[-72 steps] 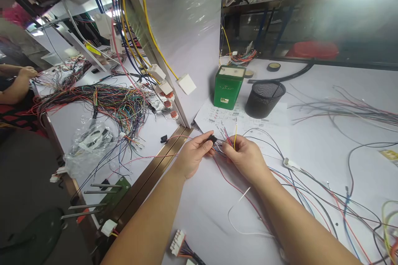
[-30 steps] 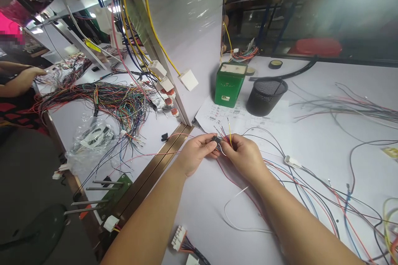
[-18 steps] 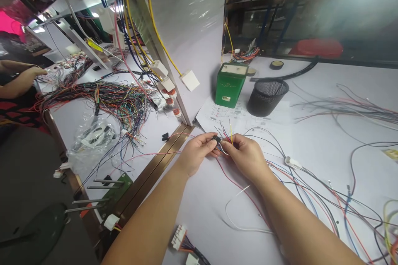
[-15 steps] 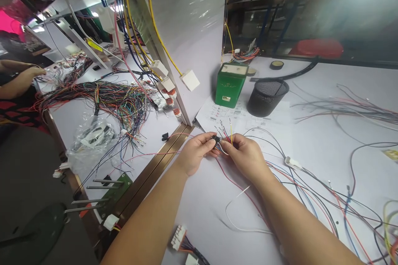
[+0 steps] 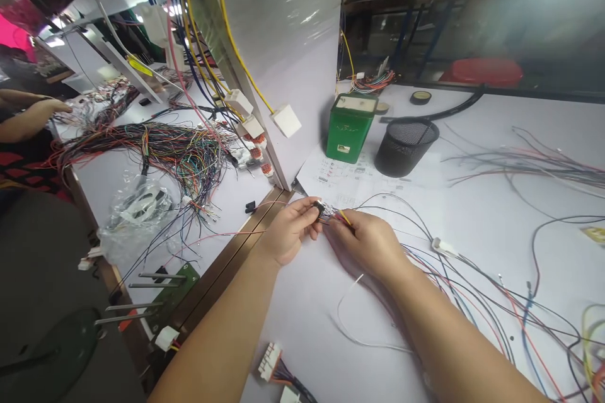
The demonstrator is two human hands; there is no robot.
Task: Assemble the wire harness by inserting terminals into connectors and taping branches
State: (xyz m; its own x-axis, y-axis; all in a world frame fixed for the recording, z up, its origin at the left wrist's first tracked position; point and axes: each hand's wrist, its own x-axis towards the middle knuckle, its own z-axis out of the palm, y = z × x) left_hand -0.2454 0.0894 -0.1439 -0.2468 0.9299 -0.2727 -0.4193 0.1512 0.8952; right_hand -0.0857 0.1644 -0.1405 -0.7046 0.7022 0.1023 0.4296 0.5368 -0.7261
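Observation:
Between the fingers of my left hand [image 5: 293, 230] is a small black connector [image 5: 319, 207], held by thumb and fingertips. My right hand [image 5: 366, 239] is closed on a bunch of thin wires [image 5: 346, 216], a yellow one among them. The wire ends with metal terminals lie close against the connector; whether any sits inside it I cannot tell. Black, red and blue wires trail right from my right hand past a white connector [image 5: 444, 247]. Below my hands, a loose white wire [image 5: 350, 337] curls on the white table [image 5: 302, 308].
Behind my hands stand a green tin [image 5: 350, 132] and a black mesh cup [image 5: 406, 148] on a printed sheet [image 5: 326, 176]. Left of the metal rail [image 5: 236, 245] lies a large wire bundle [image 5: 179, 151]. A white multi-pin connector [image 5: 270, 362] lies in front. Another person's arm [image 5: 28, 119] shows far left.
Both hands have shifted slightly left. The wire ends that stood upright above my right hand now lean left toward the black connector. My right fingers have closed further around the wires.

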